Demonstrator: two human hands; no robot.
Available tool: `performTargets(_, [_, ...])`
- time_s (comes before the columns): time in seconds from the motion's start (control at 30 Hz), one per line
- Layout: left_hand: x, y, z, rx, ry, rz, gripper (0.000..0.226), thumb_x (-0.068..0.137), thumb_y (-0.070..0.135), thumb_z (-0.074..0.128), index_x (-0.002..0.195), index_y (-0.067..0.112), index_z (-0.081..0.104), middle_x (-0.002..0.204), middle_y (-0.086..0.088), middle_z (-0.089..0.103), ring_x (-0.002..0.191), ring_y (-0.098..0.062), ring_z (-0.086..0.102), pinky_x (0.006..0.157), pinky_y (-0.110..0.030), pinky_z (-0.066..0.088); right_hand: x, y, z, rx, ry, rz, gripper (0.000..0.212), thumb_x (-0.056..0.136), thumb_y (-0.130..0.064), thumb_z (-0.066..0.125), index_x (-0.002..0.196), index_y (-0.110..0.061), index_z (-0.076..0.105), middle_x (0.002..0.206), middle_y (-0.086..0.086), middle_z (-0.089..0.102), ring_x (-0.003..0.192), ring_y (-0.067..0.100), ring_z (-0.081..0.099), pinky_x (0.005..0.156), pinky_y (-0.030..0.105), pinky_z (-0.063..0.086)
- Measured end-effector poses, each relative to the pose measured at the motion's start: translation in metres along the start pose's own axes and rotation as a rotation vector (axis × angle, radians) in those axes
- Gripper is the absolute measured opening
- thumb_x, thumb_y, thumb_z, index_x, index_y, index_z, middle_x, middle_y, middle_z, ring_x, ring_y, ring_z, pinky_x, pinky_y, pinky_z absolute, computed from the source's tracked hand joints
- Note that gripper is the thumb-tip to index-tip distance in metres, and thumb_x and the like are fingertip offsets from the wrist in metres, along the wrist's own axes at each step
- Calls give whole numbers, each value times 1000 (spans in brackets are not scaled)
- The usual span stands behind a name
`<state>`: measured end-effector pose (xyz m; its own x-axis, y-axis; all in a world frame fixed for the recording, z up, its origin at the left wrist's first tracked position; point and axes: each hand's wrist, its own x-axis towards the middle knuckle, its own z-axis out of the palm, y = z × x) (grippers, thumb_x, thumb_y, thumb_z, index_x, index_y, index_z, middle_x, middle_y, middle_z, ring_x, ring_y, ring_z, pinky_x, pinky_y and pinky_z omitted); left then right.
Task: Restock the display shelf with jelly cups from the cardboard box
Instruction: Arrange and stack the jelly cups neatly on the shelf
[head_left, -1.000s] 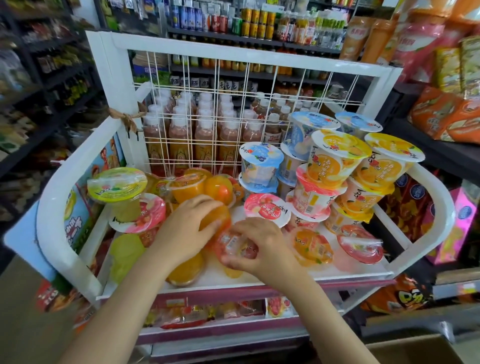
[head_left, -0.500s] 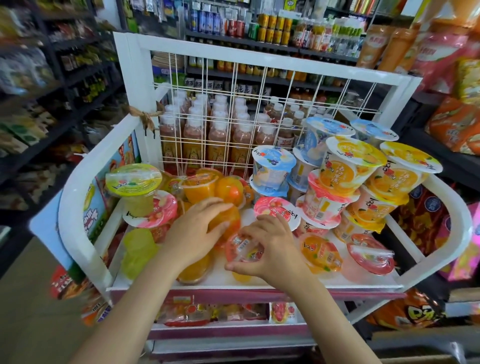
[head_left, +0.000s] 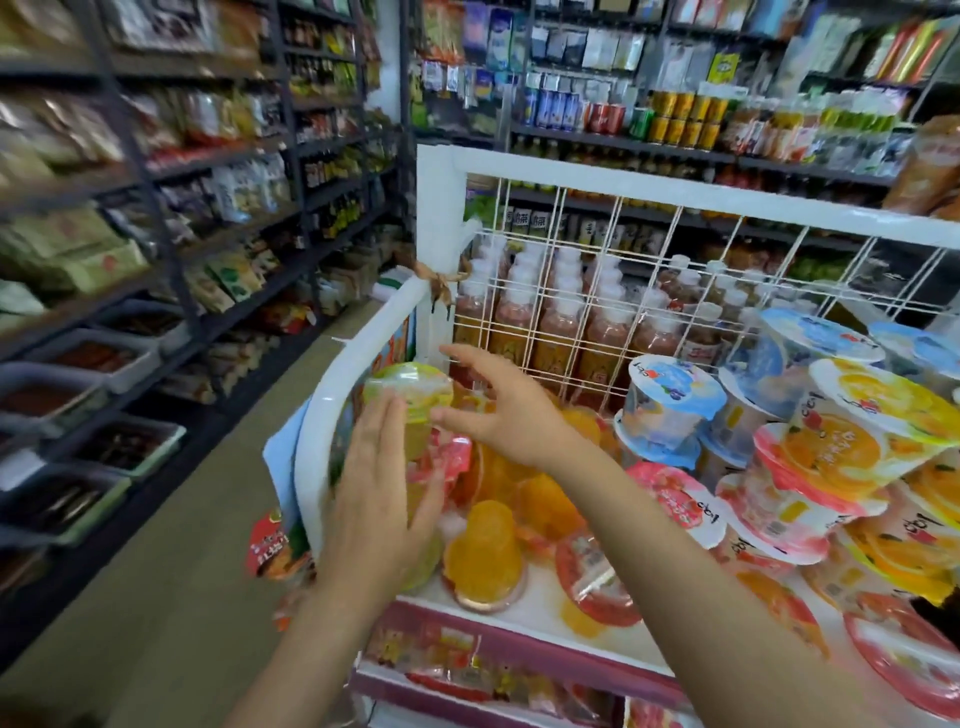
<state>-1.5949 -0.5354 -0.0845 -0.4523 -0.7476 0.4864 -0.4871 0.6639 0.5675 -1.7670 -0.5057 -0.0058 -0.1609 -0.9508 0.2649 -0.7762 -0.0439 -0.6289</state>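
Both hands are spread wide and grip nothing: the left hand (head_left: 376, 499) and right hand (head_left: 501, 410) flank a clear plastic jelly cup (head_left: 408, 400) with a glossy yellow-green foil lid, at the left end of the white display shelf (head_left: 332, 410). An upturned orange cup (head_left: 483, 556) stands near the front edge. Stacked tubs (head_left: 670, 410) crowd the right; capped bottles (head_left: 561, 322) sit behind a wire grid (head_left: 618, 249).

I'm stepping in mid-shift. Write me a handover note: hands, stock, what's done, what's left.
Left hand: open, fingers straight, beside the green-lidded jelly cup, no grip.
Right hand: open, fingers spread just right of that cup, holding nothing.
Stock: orange jelly cups lie loose at the display shelf front; big cups are stacked right.
Done: many cups shelved.
Left: tidy the loose cups; cardboard box not in view.
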Motion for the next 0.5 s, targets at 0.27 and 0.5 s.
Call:
performTargets(0.27, [-9,-17,14,-54,-121,-139,89,89,65,35,149,34,-24,166,3,9,150,-16,18,117,-32,24,44,-4,24,-44,-137,-40,78,77,-43,82,143,-15,50,141,2,54,128,17,50,108,28,40])
performTargets(0.5, [-8,-17,18,-40,-119,-172,83,96,54,45,152,37,-15,163,2,24,147,-16,28,115,-29,27,61,34,6,10,270,112,76,74,-35,85,136,-17,46,127,5,45,108,12,44,91,16,36])
